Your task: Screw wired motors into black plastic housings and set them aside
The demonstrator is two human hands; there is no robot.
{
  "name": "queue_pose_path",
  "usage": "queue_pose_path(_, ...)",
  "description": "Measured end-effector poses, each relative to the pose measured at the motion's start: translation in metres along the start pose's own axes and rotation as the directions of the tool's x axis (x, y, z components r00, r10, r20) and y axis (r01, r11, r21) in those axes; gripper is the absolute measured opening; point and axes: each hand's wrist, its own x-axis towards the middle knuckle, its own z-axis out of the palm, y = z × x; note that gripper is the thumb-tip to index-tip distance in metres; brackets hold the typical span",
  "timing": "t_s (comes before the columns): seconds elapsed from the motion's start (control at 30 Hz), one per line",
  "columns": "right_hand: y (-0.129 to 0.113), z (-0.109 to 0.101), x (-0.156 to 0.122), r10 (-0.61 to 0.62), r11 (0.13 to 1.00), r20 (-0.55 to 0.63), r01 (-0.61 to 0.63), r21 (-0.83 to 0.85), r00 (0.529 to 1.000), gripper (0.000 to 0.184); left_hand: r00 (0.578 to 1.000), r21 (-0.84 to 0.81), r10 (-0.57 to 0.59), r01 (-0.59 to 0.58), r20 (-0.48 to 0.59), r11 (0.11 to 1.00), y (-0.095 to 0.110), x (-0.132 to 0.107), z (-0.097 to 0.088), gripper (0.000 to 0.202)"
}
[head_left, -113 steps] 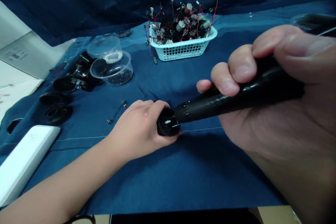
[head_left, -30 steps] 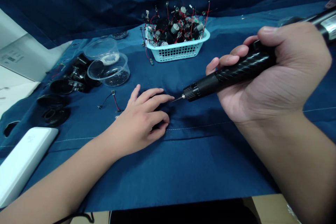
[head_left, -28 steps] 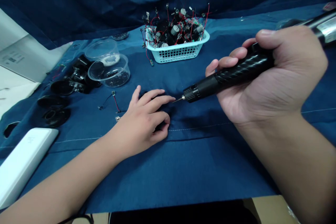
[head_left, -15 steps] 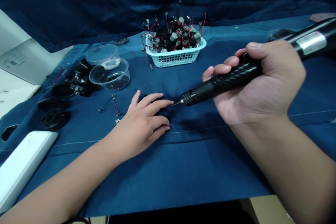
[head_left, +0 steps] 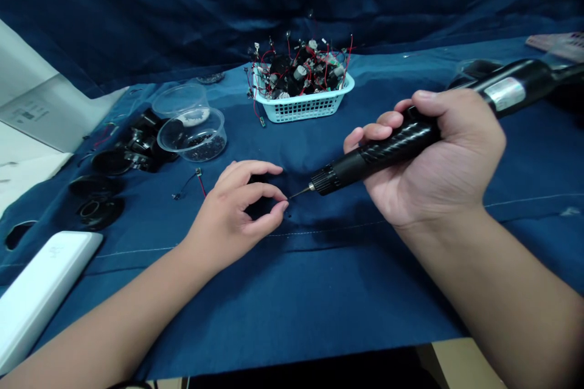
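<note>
The right hand (head_left: 433,158) is gripping a black engraving pen (head_left: 383,149) with closed fingers (head_left: 374,132), while the left hand (head_left: 232,206) is curling its fingers (head_left: 260,189) narrowly above blue cloth (head_left: 319,279), just beside the pen's tip (head_left: 296,193).

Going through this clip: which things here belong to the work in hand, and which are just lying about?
In use:
right hand, gripping a black pen-style power tool
left hand, curled beside the tool's tip

Lying about:
light-blue basket of wired parts
clear plastic tubs
black round parts
white slab
</note>
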Motion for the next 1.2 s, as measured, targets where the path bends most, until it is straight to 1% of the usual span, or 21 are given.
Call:
queue_pose_path(0.23, 0.000, 0.002, -0.004, 0.029, 0.999, 0.005, -0.029, 0.022, 1.000, 0.022, 1.000, 0.006, -0.006, 0.006, -0.001, 1.000, 0.004, 0.001, -0.002, 0.006)
queue_pose_path(0.47, 0.000, 0.002, -0.006, 0.020, 0.999, 0.020, -0.021, 0.026, 1.000, 0.022, 1.000, 0.022, -0.010, 0.010, -0.022, 1.000, 0.006, 0.001, -0.001, 0.008)
queue_pose_path(0.73, 0.001, 0.006, -0.009, 0.017, 1.000, 0.052, -0.017, 0.004, 0.999, 0.023, 0.999, 0.060, 0.032, -0.030, -0.042, 0.998, 0.004, -0.001, 0.000, 0.004)
queue_pose_path(0.87, 0.002, 0.008, -0.010, -0.004, 1.000, 0.040, 0.004, 0.016, 0.999, 0.022, 0.999, 0.038, 0.016, -0.015, -0.052, 0.999, 0.004, 0.000, 0.002, 0.003)
queue_pose_path(1.03, 0.001, 0.007, -0.010, 0.026, 0.999, 0.072, -0.028, 0.022, 0.997, 0.021, 0.998, 0.001, 0.007, -0.007, -0.058, 1.000, 0.006, 0.002, 0.003, 0.004)
queue_pose_path(1.1, 0.000, 0.006, -0.009, 0.024, 0.999, 0.068, -0.026, 0.032, 0.997, 0.021, 0.998, 0.001, 0.008, -0.008, -0.061, 1.000, 0.007, 0.003, 0.001, 0.008)
queue_pose_path(1.2, -0.002, 0.004, -0.008, 0.024, 0.999, 0.063, -0.027, 0.047, 0.998, 0.019, 0.996, 0.014, -0.010, 0.011, -0.083, 1.000, 0.005, 0.003, -0.007, 0.023)
